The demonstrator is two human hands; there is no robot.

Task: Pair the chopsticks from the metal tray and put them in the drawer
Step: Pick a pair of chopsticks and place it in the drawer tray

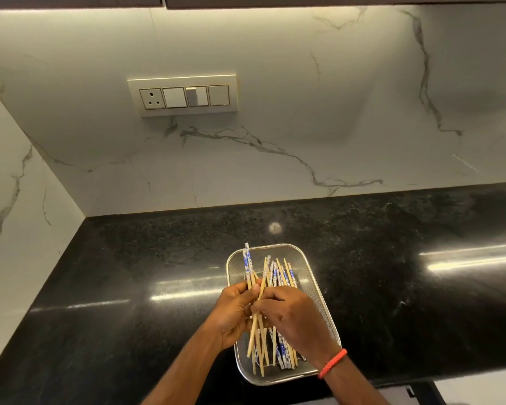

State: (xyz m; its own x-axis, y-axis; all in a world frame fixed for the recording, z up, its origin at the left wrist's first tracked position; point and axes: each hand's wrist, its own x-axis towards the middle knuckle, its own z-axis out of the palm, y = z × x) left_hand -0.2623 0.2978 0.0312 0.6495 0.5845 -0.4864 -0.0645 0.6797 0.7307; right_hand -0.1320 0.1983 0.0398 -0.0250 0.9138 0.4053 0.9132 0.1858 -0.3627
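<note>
A rectangular metal mesh tray (307, 267) sits on the black counter near its front edge. Several chopsticks (284, 276) lie in it, some plain wood, some with blue-and-white patterned ends. My left hand (231, 314) grips a small bunch of chopsticks (248, 263) above the tray's left side, their patterned ends pointing away from me. My right hand (292, 320), with a red cord on the wrist, hovers over the tray's middle and pinches chopsticks of that bunch beside my left hand. No drawer is in view.
The glossy black counter (392, 273) runs left and right of the tray. A white marble backsplash (275, 156) rises behind it, with a switch and socket plate (183, 95). A marble side wall (18, 229) closes the left end.
</note>
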